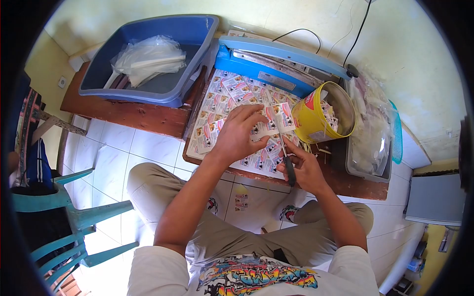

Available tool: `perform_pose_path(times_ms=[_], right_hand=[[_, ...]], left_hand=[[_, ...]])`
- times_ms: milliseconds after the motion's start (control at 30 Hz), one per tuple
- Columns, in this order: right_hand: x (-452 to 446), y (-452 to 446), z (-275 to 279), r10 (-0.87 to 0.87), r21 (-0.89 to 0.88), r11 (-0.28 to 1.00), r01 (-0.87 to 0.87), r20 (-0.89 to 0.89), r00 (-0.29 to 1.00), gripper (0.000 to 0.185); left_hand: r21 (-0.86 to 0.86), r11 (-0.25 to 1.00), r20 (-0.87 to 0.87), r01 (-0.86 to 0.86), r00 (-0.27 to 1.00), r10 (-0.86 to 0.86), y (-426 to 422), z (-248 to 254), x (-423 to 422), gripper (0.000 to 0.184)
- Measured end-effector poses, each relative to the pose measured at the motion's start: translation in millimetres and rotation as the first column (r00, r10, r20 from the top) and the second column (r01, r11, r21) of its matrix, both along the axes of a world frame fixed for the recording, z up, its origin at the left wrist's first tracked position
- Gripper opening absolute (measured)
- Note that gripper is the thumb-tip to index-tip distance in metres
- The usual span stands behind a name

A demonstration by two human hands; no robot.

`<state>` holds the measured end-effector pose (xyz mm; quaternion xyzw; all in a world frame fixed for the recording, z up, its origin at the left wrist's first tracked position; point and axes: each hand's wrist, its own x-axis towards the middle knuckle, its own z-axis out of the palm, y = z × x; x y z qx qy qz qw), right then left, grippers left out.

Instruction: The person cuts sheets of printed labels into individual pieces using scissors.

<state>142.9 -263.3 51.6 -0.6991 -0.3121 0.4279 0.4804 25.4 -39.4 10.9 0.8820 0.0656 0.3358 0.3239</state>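
My left hand [238,134] holds a strip of small printed labels [259,129], fingers and thumb curled over it above the table. In my right hand [305,170] is what looks like a pair of black-handled scissors [290,172], partly hidden by the fingers. Its thin metal blade points away from me and lies against the label strip, with one label [283,116] to its right. Beneath both hands, printed label sheets [212,106] cover the tabletop. A yellow tub [307,118] with cut labels inside leans on its side just right of the strip.
A blue paper cutter [276,81] with a long arm stands behind the sheets. To the left, a blue bin [163,93] holds clear plastic bags [150,56]. A grey bin [368,170] with plastic bags is at right. Green chair [74,217] at left; label pieces [241,202] on the floor.
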Motion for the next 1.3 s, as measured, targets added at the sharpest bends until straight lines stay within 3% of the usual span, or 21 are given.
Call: perform_pose_path(times_ms=[1000, 1167, 1300], right_hand=[[-0.3, 2.1, -5.2, -0.007, -0.017, 1.0, 0.007, -0.029, 1.0, 0.092], [2.4, 4.0, -6.0, -0.032, -0.127, 0.992, 0.02, -0.1, 0.994, 0.09], [2.8, 4.2, -20.9, -0.032, 0.025, 0.999, 0.032, 0.019, 0.999, 0.089]], left_hand=[[0.0, 1.0, -0.051, -0.021, 0.998, 0.021, 1.3, -3.5, -0.8, 0.042], [0.017, 0.999, -0.043, -0.027, 0.999, 0.028, 3.0, -2.6, -3.0, 0.043], [0.011, 0.998, -0.083, -0.061, 0.995, 0.062, 8.3, -5.6, -5.6, 0.042]])
